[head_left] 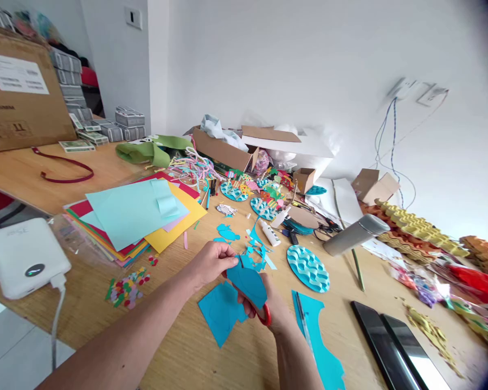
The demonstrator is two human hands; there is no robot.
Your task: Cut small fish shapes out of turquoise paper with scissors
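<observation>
My left hand [212,265] pinches the upper left edge of a piece of blue paper [247,281], held above the table. In my right hand [270,303] are scissors with red handles [265,315]; the paper hides most of the blades. Below the hands lies a blue paper square [219,310] with a drawn outline. Blue paper scraps [257,255] are just beyond, beside a cut blue shape [228,233]. To the right, a pen [304,319] rests on a larger blue sheet [323,341] with a cut edge.
Colored paper sheets [126,208] are stacked at left, near a white power bank [26,260] with a cable. A wavy-patterned blue oval [308,268], a glue bottle [270,233], a grey tumbler [355,234] and black phones [384,341] lie at right. Open boxes [223,149] stand behind.
</observation>
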